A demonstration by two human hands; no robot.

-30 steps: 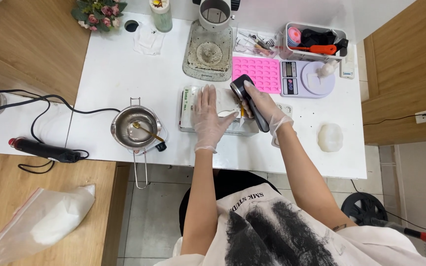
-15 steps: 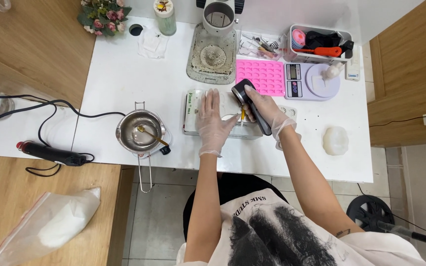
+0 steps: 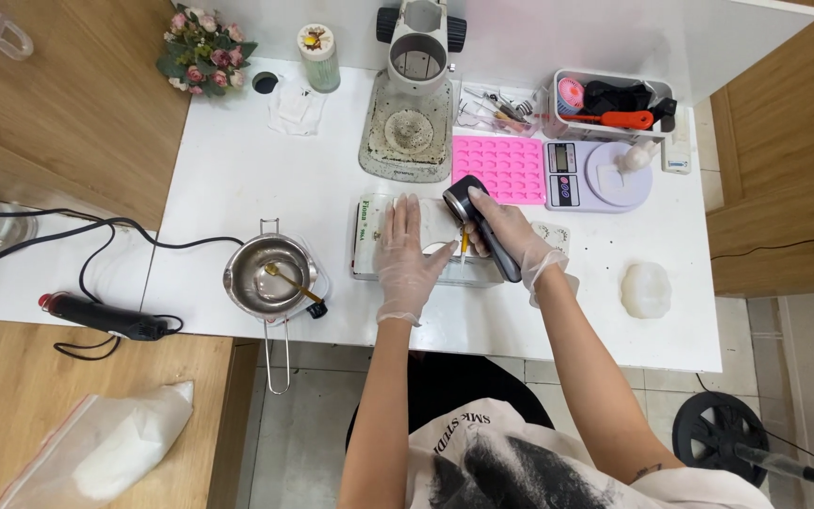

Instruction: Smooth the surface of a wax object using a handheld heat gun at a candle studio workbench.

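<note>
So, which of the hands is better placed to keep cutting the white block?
The right hand: it already grips the black-handled cutter over the white block. The left hand lies flat on the block, steadying it.

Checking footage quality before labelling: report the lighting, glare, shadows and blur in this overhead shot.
Head view: even, bright light; the white table looks near overexposed but shows no hard glare; soft shadows under the left hand and right hand; the metal pot shows mild reflections; focus is sharp, without motion blur; edges bend slightly from the wide lens.

Blade tip perhaps behind right hand (image 3: 506,236)
</note>
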